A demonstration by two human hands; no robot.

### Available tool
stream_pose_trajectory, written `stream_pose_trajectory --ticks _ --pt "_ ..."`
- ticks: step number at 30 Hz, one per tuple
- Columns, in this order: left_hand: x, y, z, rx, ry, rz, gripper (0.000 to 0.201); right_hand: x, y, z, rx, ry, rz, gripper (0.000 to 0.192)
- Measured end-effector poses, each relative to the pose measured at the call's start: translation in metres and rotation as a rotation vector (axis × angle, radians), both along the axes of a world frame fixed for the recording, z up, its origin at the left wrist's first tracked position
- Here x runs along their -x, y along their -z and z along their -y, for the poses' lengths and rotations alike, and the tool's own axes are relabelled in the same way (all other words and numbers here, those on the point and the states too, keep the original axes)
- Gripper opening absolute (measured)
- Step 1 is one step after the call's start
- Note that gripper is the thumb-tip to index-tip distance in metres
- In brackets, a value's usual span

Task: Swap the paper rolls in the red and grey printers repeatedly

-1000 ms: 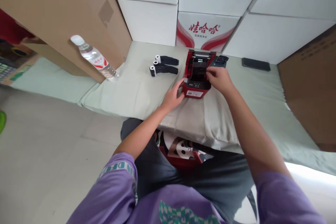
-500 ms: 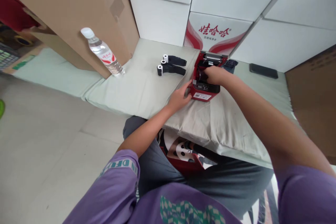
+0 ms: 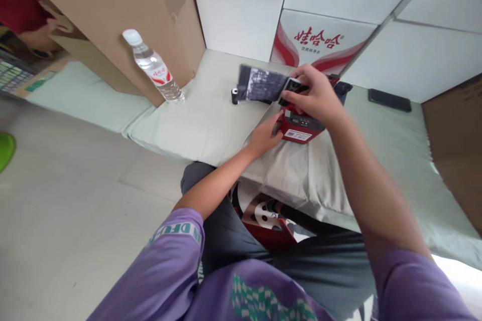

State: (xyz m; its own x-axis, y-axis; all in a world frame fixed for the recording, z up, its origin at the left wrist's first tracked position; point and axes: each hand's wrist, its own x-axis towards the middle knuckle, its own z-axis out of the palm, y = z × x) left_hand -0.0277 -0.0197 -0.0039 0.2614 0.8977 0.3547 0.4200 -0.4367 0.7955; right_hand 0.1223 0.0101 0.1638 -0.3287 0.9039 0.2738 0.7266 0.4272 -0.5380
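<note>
I lift a dark printed strip above the red printer.

My right hand (image 3: 316, 98) pinches the blurred strip (image 3: 261, 84) at its end; my left hand (image 3: 265, 135), fingers curled, steadies the small red printer (image 3: 299, 129) on the cloth-covered counter (image 3: 376, 150).

**Obscured and unclear items**

The dark strip (image 3: 259, 85) in the right hand (image 3: 318, 100) was motion-blurred; its surface could not be read. That hand hid most of the red printer (image 3: 301, 130). One paper roll (image 3: 235, 95) showed only its end. Label text was illegible.
</note>
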Motion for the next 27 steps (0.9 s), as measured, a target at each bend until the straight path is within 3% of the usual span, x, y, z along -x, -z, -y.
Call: stream_pose_trajectory --ticks 5,8,10,16,18,21,24,27 --pt "-0.004 -0.004 0.002 0.066 -0.105 -0.126 0.057 0.061 0.028 -0.016 -0.008 0.059 0.089 0.056" --pt "-0.006 -0.006 0.002 0.119 -0.129 -0.19 0.036 0.08 0.034 -0.018 0.045 0.105 0.163 0.065" --pt "-0.006 -0.008 0.003 0.136 -0.13 -0.195 0.029 0.085 0.034 -0.02 0.059 0.111 0.191 0.062" --pt "-0.006 -0.011 0.006 0.108 -0.107 -0.161 0.047 0.081 0.03 -0.033 0.294 -0.053 0.275 0.033" --pt "-0.007 -0.012 0.007 0.111 -0.101 -0.168 0.051 0.081 0.028 -0.034 0.35 -0.104 0.305 0.037" --pt "-0.007 -0.013 0.007 0.097 -0.107 -0.166 0.05 0.085 0.025 -0.034 0.271 -0.11 0.394 0.052" --pt "-0.007 -0.011 0.006 0.086 -0.11 -0.149 0.037 0.098 0.027 -0.038 0.102 -0.045 0.504 0.041" --pt "-0.004 -0.007 0.005 0.066 -0.083 -0.102 0.032 0.117 0.035 -0.049 0.022 -0.011 0.581 0.044"
